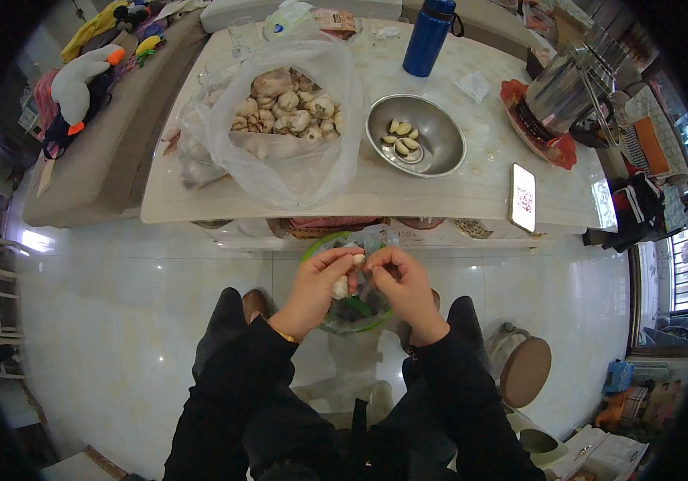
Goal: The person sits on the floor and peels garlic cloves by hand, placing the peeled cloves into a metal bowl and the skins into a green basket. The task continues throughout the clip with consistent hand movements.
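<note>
My left hand (320, 288) holds pieces of garlic (340, 287), one in the palm and one between thumb and forefinger. Close against it, my right hand (401, 282) has thumb and forefinger pinched at the garlic; whether a bit of skin is between them is too small to tell. Below both hands stands a green-rimmed bin (374, 323) with a plastic liner. On the table, a steel bowl (446, 150) contains several peeled garlic cloves (403, 128). To its left, an open clear plastic bag (296, 180) is full of garlic bulbs (299, 120).
A blue bottle (428, 39) stands behind the bowl on the pale table (248, 207). A phone (522, 198) lies near the front edge, right of the bowl. Farther right, a large clear container (560, 90) rests on a red dish (512, 93). A round brown stool seat (525, 371) is on the right.
</note>
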Available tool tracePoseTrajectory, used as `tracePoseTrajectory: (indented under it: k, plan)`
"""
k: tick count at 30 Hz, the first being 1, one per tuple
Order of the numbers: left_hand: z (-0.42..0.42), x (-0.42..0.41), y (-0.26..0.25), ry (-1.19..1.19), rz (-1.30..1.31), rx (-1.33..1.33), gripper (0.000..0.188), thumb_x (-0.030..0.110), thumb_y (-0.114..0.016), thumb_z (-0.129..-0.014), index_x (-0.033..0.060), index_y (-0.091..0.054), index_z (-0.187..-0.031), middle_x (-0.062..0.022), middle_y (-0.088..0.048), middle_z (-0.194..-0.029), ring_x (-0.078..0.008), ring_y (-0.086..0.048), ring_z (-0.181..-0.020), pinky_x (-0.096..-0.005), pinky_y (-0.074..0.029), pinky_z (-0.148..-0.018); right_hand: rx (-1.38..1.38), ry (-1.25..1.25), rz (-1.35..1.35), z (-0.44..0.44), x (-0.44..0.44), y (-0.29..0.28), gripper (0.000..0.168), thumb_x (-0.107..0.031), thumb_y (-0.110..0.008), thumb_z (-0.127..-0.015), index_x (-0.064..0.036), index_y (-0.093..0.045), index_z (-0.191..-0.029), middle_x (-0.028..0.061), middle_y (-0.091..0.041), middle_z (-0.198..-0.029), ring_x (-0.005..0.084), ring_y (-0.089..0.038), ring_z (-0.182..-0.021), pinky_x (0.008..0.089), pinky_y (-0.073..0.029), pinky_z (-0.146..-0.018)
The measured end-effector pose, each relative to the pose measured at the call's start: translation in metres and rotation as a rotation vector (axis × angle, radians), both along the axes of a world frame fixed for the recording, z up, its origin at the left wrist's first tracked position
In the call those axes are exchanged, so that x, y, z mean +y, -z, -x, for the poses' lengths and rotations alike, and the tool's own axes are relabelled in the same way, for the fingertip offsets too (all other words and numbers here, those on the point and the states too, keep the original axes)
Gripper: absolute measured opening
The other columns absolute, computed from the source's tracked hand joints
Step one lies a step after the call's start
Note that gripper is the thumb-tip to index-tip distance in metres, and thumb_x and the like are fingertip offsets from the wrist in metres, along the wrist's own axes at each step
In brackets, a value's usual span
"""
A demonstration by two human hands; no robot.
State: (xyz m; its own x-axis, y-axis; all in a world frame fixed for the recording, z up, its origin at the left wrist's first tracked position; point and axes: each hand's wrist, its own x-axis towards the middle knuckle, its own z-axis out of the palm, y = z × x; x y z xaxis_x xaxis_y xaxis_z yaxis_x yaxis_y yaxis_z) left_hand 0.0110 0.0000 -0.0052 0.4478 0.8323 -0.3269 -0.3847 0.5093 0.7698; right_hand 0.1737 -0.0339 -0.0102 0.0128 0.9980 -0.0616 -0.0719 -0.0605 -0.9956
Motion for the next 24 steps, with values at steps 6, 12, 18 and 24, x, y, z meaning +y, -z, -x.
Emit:
tracePoseTrajectory:
  k: [6, 12, 18, 24]
  plan:
    - [0.007, 0.008, 0.0, -0.017, 0.134, -0.115, 0.021, 0.012, -0.054, -0.09, -0.0013, -0.059, -0.106, -0.0054, -0.06, -0.082, -0.0108, -0.055, -0.065, -0.0244, -0.045, -0.058, -0.398, -0.076, -0.073, -0.003, 0.001, -0.011, 0.01, -0.01, -0.063, -0.082, -0.001, -0.059, -0.085, 0.0051, -0.057, -0.077, 0.0104, -0.053, -0.069, 0.0247, -0.043, -0.061]
    - [0.007, 0.008, -0.004, -0.006, 0.204, -0.145, 0.019, 0.014, -0.055, -0.09, 0.0003, -0.059, -0.103, -0.0048, -0.059, -0.081, -0.0111, -0.055, -0.065, -0.0254, -0.047, -0.057, -0.38, -0.058, -0.123, -0.001, 0.002, -0.011, 0.013, -0.008, -0.065, -0.08, 0.0, -0.059, -0.087, 0.0061, -0.058, -0.08, 0.0137, -0.055, -0.068, 0.0262, -0.044, -0.061]
    - [0.007, 0.003, 0.01, 0.025, 0.086, -0.054, 0.018, 0.013, -0.056, -0.09, 0.0002, -0.06, -0.102, -0.0047, -0.06, -0.082, -0.0115, -0.055, -0.066, -0.0248, -0.046, -0.058, -0.273, -0.005, -0.162, 0.007, 0.002, -0.014, 0.016, -0.007, -0.066, -0.079, 0.0, -0.059, -0.092, 0.0052, -0.059, -0.081, 0.0131, -0.058, -0.071, 0.0254, -0.047, -0.065]
    - [-0.001, -0.001, 0.002, 0.044, -0.07, -0.015, 0.022, 0.011, -0.059, -0.088, -0.0006, -0.059, -0.106, -0.0037, -0.062, -0.084, -0.0101, -0.054, -0.068, -0.0228, -0.045, -0.061, -0.003, 0.067, -0.002, 0.007, 0.0, -0.005, 0.013, -0.008, -0.063, -0.084, 0.001, -0.059, -0.093, 0.0041, -0.062, -0.083, 0.0089, -0.059, -0.071, 0.0238, -0.048, -0.063]
